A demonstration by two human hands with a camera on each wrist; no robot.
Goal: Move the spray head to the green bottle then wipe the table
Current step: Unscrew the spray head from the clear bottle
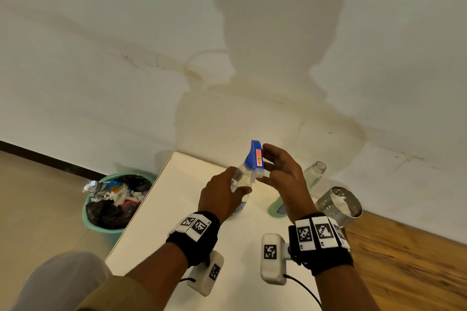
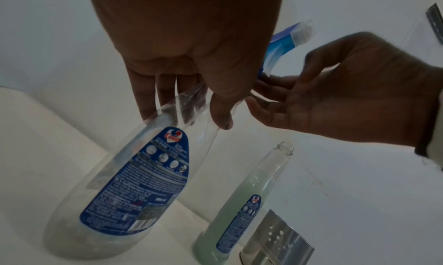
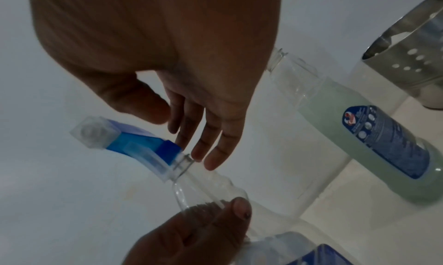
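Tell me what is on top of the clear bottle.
The blue spray head sits on the clear bottle's neck. The left hand grips the bottle; the right hand reaches the head. The left hand covers part of the neck.

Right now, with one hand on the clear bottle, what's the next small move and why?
Probably close the right hand on the blue spray head and twist it off. The left hand already holds the clear bottle, the head still sits on its neck, and the green bottle stands uncapped.
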